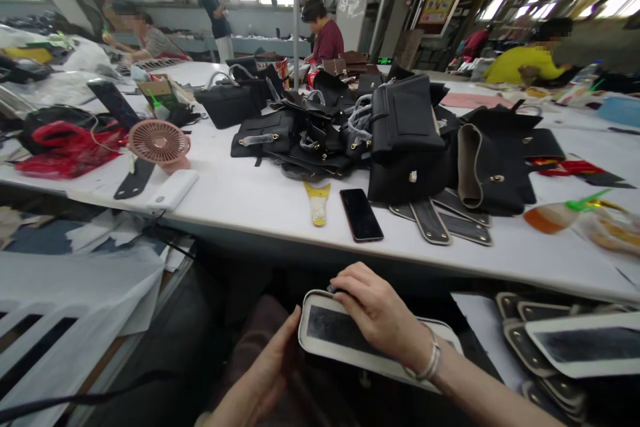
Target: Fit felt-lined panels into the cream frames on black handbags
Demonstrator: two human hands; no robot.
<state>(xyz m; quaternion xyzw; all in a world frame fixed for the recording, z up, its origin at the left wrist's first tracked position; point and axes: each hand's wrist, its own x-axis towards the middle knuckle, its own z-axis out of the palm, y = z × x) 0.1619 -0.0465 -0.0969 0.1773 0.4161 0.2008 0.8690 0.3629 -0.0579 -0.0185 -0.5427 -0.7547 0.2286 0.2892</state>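
Observation:
A black handbag rests bottom up over my lap; much of its dark body is lost in shadow. Its base panel faces me, with a pale rim around a dark rectangle. My left hand is at the panel's left end, thumb along the rim and the other fingers mostly hidden below. Across the panel lies my right hand, its fingers curled together at the far rim. A small dark bit shows at those fingertips; I cannot tell what it is.
Ahead runs a white table with a phone, a yellow-and-white scraper-like piece, black handbags, straps, a glue bottle and a pink fan. Another pale-rimmed panel lies at right. Several people work beyond.

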